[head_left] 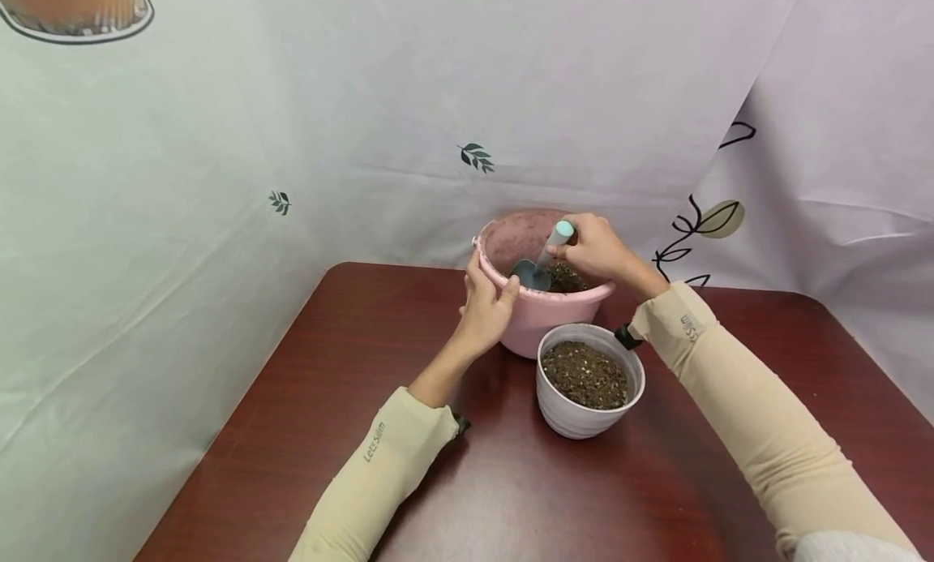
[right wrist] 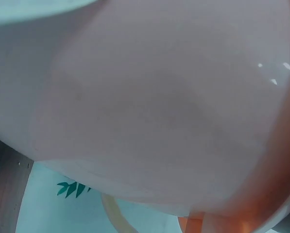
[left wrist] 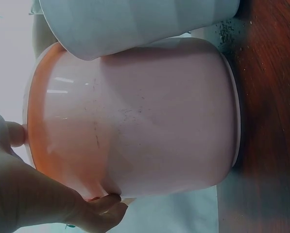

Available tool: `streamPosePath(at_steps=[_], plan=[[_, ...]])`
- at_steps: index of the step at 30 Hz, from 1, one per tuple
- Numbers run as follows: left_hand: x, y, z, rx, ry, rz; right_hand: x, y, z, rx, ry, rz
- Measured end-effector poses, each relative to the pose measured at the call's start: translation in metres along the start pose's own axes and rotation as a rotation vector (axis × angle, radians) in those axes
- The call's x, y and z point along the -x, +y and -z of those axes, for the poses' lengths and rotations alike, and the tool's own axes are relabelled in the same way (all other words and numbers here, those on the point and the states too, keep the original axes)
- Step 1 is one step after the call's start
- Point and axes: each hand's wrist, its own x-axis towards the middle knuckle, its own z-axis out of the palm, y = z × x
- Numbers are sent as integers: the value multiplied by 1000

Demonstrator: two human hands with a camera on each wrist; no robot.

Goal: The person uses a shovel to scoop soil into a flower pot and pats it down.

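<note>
A pink bucket (head_left: 525,327) with dark soil (head_left: 567,278) inside stands at the back of the table. My left hand (head_left: 485,311) grips its left rim, thumb at the lip and fingers against the outer wall, as the left wrist view also shows. In my right hand (head_left: 597,247) is a garden trowel (head_left: 549,247), held by its pale handle over the bucket's right side. The trowel's dark blade points down inside the bucket, near the soil. Just in front stands a white pot (head_left: 576,422) holding soil (head_left: 585,374). Bucket wall (right wrist: 174,107) fills most of the right wrist view.
The reddish-brown wooden table (head_left: 474,497) bears both containers. White printed cloth (head_left: 379,100) hangs close behind the bucket and along the sides. Some soil crumbs (left wrist: 226,34) lie near the pot's base in the left wrist view.
</note>
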Motion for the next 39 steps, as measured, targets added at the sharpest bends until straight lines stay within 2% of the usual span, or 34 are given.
streamPosePath(at_steps=[11, 20, 29, 39], plan=[[0, 1, 1, -13, -7, 18, -1, 1, 1, 16, -26, -64], [0, 1, 1, -23, -11, 27, 2, 0, 3, -46, -51, -108], [-1, 1, 0, -38, -9, 9, 2, -2, 6, -291, -117, -208], [-1, 2, -1, -37, -8, 27, -2, 0, 8, -619, -104, -333]])
